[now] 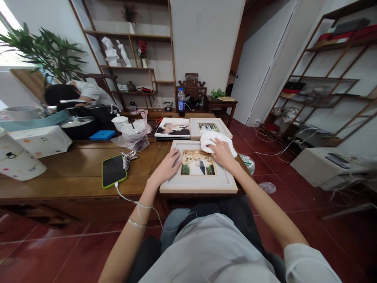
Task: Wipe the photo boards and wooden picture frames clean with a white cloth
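Note:
A light wooden picture frame (198,188) lies flat near the table's front edge, with a couple's photo (198,162) set in a pale mount. My left hand (167,167) rests on the frame's left side, fingers stretched out and lying flat. At the frame's upper right corner, my right hand (221,151) grips a white cloth (213,138) pressed against the frame. The cloth covers that corner and overlaps the near edge of a second picture frame (194,133) behind. Left of that one sits a photo album (172,127) on a dark stack.
A phone in a green case (114,171) charges at left on the wooden table (79,161). Behind it are a bagged cup (134,133), a tissue box (39,139) and black pots (78,126). A bottle (181,102) stands behind the frames. Another person (88,92) leans at far left.

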### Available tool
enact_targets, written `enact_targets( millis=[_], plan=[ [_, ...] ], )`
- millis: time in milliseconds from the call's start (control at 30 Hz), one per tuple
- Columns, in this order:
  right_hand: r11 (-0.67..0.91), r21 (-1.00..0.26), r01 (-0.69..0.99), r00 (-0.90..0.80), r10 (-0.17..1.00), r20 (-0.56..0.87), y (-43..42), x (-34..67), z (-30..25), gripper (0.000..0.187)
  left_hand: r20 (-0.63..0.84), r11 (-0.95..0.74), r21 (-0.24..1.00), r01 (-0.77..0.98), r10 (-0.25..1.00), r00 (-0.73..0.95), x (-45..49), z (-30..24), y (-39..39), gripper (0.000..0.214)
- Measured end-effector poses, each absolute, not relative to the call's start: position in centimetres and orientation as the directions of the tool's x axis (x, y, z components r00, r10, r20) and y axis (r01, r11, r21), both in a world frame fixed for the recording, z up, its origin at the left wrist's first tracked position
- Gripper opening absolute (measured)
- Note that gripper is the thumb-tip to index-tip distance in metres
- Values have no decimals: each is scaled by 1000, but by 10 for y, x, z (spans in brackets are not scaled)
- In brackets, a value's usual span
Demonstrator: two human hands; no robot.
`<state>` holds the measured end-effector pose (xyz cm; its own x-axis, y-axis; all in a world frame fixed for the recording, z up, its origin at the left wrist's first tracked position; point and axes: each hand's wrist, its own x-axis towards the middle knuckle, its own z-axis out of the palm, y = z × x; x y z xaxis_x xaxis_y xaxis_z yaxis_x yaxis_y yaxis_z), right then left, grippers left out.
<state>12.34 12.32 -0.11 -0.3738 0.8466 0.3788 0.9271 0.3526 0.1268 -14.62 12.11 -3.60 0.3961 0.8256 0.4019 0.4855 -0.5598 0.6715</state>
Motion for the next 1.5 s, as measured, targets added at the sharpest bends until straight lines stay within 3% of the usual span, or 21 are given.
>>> enact_targets(
  millis=[200,467,667,933,1167,1300,1500],
  plan=[
    [326,137,935,-354,859,371,117,120,7,47,403,-541,653,531,841,361,-147,-37,124,45],
    [416,137,899,-435,882,182,40,101,25,39,425,-584,471,661,807,411,-148,-50,135,47],
    [510,10,860,-508,855,108,-30,87,36,43,434,-617,411,671,780,452,-150,-53,136,47],
    [516,-32,856,-500,842,201,44,111,13,50,403,-637,347,689,764,504,-150,-50,136,47],
    [393,4,919,-373,868,329,137,127,15,55,404,-632,394,667,771,492,-150,-49,135,45],
    [379,65,923,-381,877,291,137,121,13,51,415,-621,424,660,781,468,-149,-48,135,44],
    [526,87,846,-533,833,148,65,106,19,47,437,-627,426,652,774,459,-147,-48,136,42]
  ],
)
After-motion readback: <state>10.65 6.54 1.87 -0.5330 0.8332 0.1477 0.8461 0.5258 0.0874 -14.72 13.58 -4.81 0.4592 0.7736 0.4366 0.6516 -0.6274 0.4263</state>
